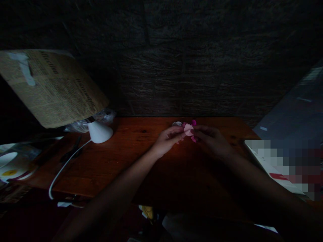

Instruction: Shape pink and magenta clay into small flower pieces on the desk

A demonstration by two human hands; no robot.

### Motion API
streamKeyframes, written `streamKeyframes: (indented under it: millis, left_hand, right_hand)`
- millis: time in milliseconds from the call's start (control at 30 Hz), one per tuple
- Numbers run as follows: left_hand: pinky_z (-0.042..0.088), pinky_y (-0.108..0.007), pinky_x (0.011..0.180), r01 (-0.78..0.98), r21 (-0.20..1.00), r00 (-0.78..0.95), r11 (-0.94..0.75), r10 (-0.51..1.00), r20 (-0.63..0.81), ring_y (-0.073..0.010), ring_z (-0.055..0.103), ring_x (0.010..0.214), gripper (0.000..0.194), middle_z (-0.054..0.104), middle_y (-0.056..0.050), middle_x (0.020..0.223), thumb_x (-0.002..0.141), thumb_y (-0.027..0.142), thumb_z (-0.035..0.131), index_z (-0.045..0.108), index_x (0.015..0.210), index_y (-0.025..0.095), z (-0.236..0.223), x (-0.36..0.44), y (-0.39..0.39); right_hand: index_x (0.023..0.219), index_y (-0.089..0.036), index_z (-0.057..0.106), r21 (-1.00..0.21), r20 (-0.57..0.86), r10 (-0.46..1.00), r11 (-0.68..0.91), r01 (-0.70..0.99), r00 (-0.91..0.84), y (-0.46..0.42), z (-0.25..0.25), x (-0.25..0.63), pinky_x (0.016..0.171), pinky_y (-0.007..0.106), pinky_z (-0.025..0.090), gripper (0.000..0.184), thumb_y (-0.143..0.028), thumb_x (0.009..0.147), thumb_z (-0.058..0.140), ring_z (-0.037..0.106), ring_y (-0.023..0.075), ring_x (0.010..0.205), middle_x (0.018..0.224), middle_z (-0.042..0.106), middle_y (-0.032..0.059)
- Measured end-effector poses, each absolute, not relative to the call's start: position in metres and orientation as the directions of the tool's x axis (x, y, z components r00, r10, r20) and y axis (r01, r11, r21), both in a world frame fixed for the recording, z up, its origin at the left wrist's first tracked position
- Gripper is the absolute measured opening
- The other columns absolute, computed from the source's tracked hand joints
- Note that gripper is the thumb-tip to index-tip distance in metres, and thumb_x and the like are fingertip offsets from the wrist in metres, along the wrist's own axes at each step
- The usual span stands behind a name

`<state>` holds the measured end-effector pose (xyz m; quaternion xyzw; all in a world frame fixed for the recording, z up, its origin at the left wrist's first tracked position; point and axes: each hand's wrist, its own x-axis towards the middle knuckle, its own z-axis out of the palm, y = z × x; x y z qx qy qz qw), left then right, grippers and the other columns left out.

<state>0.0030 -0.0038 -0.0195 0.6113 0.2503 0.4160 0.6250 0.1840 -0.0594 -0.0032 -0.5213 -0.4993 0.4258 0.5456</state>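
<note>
Okay, pinching 1 pale pink flower shape [188, 130] between the left hand [167, 139] and right hand [213, 138], with fingertips nearly closed on its edges, over the wooden table [121, 161]. Can spot darker pink bits [193, 122] right around it. Off left, see 1 lamp [101, 131] with a newspaper-print shade [55, 89]. Behind everything, just dark wall [161, 67].

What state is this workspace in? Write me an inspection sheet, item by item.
Surface: brown wooden table, dimly lit; far edge against the wall.
Work pieces: pale pink piece at the fingertips, darker pink pieces around it.
Clutter: lamp with newspaper-print shade, clear plastic behind; dark object, unclear.
Hands: left hand and right hand pinch the pale pink piece.
Cables: white cord runs from lamp base to front edge.
Surroundings: dark block-patterned wall.
</note>
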Motion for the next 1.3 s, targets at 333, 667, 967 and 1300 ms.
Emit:
streamKeyframes:
  millis: [333,667,967,1300]
  left_hand:
    - [0.044,-0.022,0.062,-0.192,0.977,0.509,-0.095,0.841,0.182,-0.0107,0.061,0.075,0.037,0.074,-0.007,0.099,0.07,0.034,0.08,0.074,0.102,0.016,-0.0203,0.0022,-0.0029]
    - [0.041,-0.021,0.059,-0.235,0.97,0.441,-0.06,0.883,0.162,-0.0102,0.061,0.068,0.038,0.072,-0.004,0.085,0.07,0.042,0.079,0.074,0.097,0.016,-0.0155,0.0001,-0.0022]
    - [0.04,-0.018,0.059,-0.23,0.968,0.534,0.103,0.845,0.038,-0.0082,0.057,0.072,0.04,0.068,-0.004,0.087,0.07,0.044,0.079,0.076,0.101,0.019,-0.0134,-0.0001,-0.0085]
    - [0.042,-0.019,0.054,-0.205,0.979,0.524,0.019,0.846,0.093,-0.0112,0.061,0.075,0.041,0.071,-0.006,0.097,0.068,0.046,0.08,0.077,0.098,0.019,-0.014,0.0014,-0.0098]
  right_hand:
    - [0.093,-0.02,0.077,-0.995,0.098,0.985,0.095,0.028,0.142,-0.0628,0.0013,0.1818,0.059,0.028,0.042,0.039,-0.046,0.065,0.082,0.053,0.0125,0.062,0.076,0.069,0.0024]
    - [0.111,-0.025,0.073,-0.985,0.173,0.984,0.174,-0.004,0.034,-0.0604,-0.004,0.1833,0.065,0.03,0.049,0.051,-0.038,0.064,0.085,0.063,0.0157,0.072,0.096,0.075,0.0044]
    - [0.112,-0.022,0.071,-0.98,0.187,0.982,0.187,0.065,-0.01,-0.0615,-0.002,0.1801,0.067,0.03,0.052,0.049,-0.041,0.069,0.083,0.067,0.021,0.086,0.101,0.076,0.008]
    - [0.101,-0.023,0.075,-0.961,0.228,0.973,0.227,0.159,-0.011,-0.0634,-0.004,0.1764,0.058,0.027,0.049,0.037,-0.047,0.073,0.078,0.065,0.0199,0.08,0.096,0.075,0.0062]
